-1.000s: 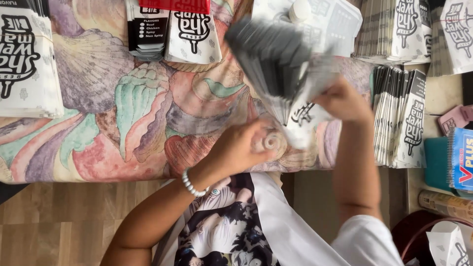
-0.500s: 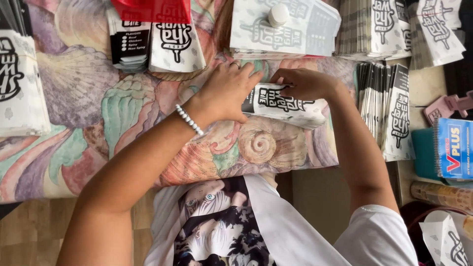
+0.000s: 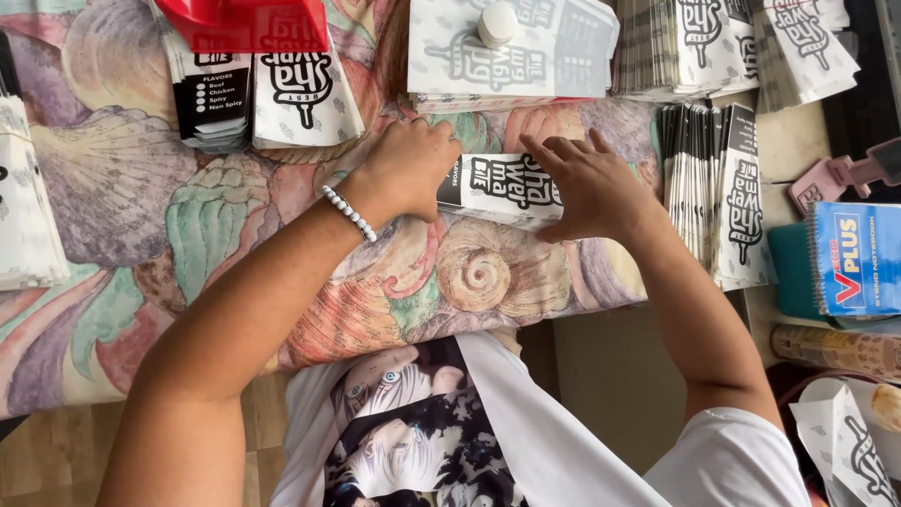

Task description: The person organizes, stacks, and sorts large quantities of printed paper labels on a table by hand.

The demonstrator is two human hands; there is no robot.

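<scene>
A folded white paper bag with black print (image 3: 500,191) lies flat on the shell-patterned tablecloth (image 3: 169,216). My left hand (image 3: 408,169), with a white bead bracelet on its wrist, presses on the bag's left end with fingers curled. My right hand (image 3: 589,186) lies flat over the bag's right end, fingers spread. Both hands hold the bag down against the table.
Stacks of the same printed bags stand around: at the back left under a red item (image 3: 246,23), at the back middle under a small white bottle (image 3: 497,23), upright at the right (image 3: 713,188), and at the left edge (image 3: 28,207). A blue notebook (image 3: 859,258) lies far right.
A second ago my right hand held a fanned bunch of bags in the air. Both hands have since come down and now press a single folded bag flat on the cloth.
</scene>
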